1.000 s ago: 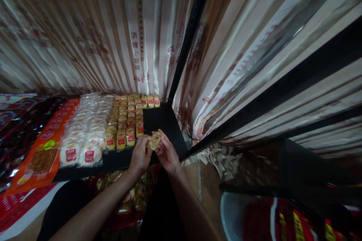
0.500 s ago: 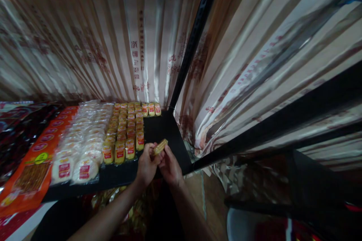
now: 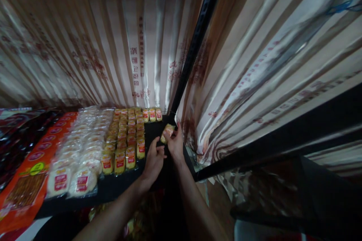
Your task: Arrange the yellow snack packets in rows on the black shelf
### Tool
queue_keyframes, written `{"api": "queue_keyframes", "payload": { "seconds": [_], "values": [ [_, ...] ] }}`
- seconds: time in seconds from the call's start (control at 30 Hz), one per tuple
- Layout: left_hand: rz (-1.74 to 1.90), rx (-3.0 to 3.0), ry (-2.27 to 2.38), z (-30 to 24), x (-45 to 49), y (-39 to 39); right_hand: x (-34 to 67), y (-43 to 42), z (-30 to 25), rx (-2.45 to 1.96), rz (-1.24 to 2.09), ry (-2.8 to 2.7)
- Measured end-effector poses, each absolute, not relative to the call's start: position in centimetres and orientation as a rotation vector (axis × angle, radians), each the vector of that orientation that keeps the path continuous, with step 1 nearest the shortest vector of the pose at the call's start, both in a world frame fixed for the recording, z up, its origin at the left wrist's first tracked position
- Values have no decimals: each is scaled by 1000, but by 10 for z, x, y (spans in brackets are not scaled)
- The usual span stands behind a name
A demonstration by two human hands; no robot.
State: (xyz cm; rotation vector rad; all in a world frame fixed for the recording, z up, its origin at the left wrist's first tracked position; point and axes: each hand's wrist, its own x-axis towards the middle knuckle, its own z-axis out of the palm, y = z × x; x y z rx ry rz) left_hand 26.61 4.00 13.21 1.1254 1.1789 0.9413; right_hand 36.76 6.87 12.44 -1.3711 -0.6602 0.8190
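My right hand (image 3: 175,145) grips a small yellowish snack cake in clear wrapping (image 3: 166,134), held above the bare right part of the black shelf (image 3: 154,130). Close by on the left, my left hand (image 3: 154,162) has its fingers loosely bent and apart, holding nothing. Rows of similar wrapped snack cakes (image 3: 130,157) with red and yellow labels stand to the left of both hands. A few more snack cakes (image 3: 152,115) line the back edge of the shelf.
White round wrapped cakes (image 3: 83,180) fill rows further left, beside orange snack packets (image 3: 29,180) and dark packets (image 3: 19,139). A black metal post (image 3: 195,41) rises at the shelf's back corner. Printed curtains (image 3: 113,45) hang behind. More wrapped goods (image 3: 138,226) lie below the shelf.
Both hands held the snack cake together earlier. My left hand has let go, while my right hand has carried the cake forward, towards the back corner of the shelf.
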Motion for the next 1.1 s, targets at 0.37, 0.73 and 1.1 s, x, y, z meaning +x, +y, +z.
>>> {"api": "queue_keyframes", "payload": {
  "seconds": [0.37,0.73,1.1],
  "values": [
    [845,775,947,147,300,106,386,117,107,-1735,408,-953],
    [892,811,1135,138,309,145,401,173,99,-1744,282,-953],
    [843,780,1181,136,312,151,401,192,84,-1767,303,-989]
  ]
}}
